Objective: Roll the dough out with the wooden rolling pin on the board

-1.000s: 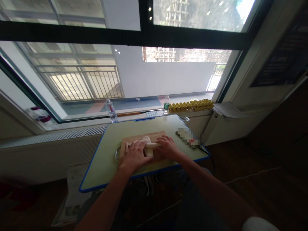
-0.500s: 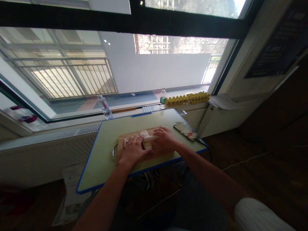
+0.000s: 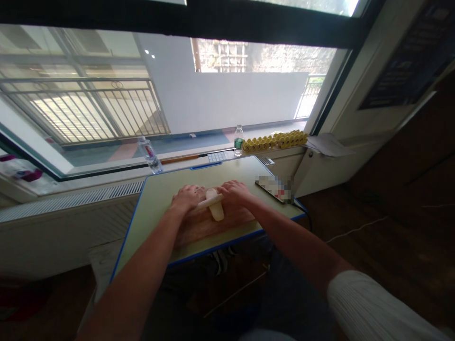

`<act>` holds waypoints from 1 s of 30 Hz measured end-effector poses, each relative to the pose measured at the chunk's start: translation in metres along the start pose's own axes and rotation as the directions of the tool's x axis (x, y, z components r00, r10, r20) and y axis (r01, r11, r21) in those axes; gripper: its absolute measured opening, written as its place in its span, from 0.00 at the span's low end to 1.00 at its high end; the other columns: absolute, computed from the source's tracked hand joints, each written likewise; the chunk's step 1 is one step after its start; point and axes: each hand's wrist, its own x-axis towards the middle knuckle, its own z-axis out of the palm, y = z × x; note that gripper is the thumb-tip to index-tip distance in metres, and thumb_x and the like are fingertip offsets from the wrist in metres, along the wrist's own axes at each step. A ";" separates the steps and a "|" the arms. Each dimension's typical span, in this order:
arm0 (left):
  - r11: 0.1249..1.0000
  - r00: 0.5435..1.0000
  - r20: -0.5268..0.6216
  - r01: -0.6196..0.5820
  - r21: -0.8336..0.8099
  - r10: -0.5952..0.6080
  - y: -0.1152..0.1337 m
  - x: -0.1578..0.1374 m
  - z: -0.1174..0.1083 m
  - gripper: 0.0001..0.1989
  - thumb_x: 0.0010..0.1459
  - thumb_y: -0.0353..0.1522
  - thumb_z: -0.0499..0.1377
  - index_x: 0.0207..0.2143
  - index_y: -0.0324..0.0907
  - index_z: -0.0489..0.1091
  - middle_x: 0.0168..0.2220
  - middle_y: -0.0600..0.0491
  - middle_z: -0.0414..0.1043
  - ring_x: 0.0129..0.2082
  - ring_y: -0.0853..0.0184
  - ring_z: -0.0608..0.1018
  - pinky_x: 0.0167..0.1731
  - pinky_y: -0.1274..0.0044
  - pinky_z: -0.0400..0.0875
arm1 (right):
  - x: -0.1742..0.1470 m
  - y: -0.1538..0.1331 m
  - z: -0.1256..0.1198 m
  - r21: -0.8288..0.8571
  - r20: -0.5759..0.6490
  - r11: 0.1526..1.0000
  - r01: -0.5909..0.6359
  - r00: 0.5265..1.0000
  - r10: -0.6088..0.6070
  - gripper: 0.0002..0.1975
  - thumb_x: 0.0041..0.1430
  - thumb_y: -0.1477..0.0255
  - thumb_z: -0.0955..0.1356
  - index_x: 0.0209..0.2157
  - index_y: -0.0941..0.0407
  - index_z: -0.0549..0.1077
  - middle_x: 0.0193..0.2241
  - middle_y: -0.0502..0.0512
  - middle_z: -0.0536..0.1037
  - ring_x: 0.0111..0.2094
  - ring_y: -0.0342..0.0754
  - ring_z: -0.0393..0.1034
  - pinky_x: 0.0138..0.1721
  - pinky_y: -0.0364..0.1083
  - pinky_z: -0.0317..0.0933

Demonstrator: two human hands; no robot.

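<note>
A pale rolling pin lies across a strip of white dough, which shows both beyond and nearer than the pin. My left hand is closed over the pin's left end, its fingers curled. At the other end my right hand bends its fingers over the pin and hides its tip. Under the dough is a wooden board on a pale green table with a blue edge.
A phone with a cable lies right of the board. On the windowsill stand a water bottle, a green-labelled bottle and yellow egg trays. Papers lie farther right.
Both hands have moved away from me with the rolling pin, toward the dough's far end. More of the dough's near part shows. My left fingers are more curled than before.
</note>
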 end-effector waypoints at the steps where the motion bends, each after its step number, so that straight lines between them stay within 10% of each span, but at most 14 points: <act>1: 1.000 0.999 -0.006 0.031 0.003 -0.031 0.000 -0.001 0.000 0.33 0.70 0.52 0.41 0.58 0.47 0.75 0.64 0.41 0.73 0.62 0.50 0.75 0.62 0.55 0.67 | 0.003 -0.003 0.002 -0.008 -0.014 0.999 -0.037 0.999 0.037 0.20 0.77 0.64 0.58 0.56 0.47 0.79 0.58 0.56 0.79 0.61 0.55 0.67 0.65 0.57 0.55; 6: 0.989 0.976 -0.160 0.139 -0.056 -0.146 -0.007 -0.021 -0.006 0.34 0.69 0.54 0.42 0.57 0.46 0.76 0.64 0.39 0.72 0.63 0.44 0.73 0.64 0.46 0.60 | -0.001 -0.004 0.012 -0.018 -0.072 0.984 -0.175 0.982 0.174 0.23 0.76 0.66 0.55 0.57 0.49 0.77 0.63 0.58 0.75 0.66 0.59 0.61 0.67 0.65 0.53; 14: 0.919 0.945 -0.262 0.083 -0.386 -0.195 -0.013 -0.024 0.014 0.31 0.71 0.46 0.41 0.53 0.42 0.78 0.53 0.47 0.83 0.55 0.58 0.81 0.56 0.71 0.73 | -0.018 0.005 0.017 0.004 -0.098 0.975 -0.221 0.970 0.220 0.25 0.76 0.63 0.54 0.66 0.49 0.70 0.71 0.54 0.65 0.72 0.59 0.52 0.70 0.65 0.49; 20: 0.957 0.987 -0.116 0.078 -0.278 -0.114 -0.010 -0.021 0.013 0.26 0.68 0.47 0.48 0.53 0.46 0.80 0.54 0.46 0.82 0.55 0.54 0.81 0.57 0.66 0.74 | -0.006 0.002 0.016 -0.014 -0.116 0.975 -0.222 0.969 0.219 0.25 0.77 0.56 0.53 0.59 0.44 0.75 0.63 0.55 0.75 0.64 0.59 0.61 0.66 0.63 0.55; 30: 1.000 0.989 0.149 0.001 0.017 -0.004 -0.002 -0.014 0.004 0.29 0.70 0.42 0.43 0.69 0.53 0.65 0.75 0.47 0.57 0.74 0.49 0.61 0.69 0.38 0.45 | 0.010 -0.001 0.007 -0.083 -0.023 0.975 -0.208 0.978 0.206 0.26 0.77 0.62 0.53 0.63 0.51 0.73 0.67 0.64 0.69 0.66 0.65 0.57 0.65 0.73 0.52</act>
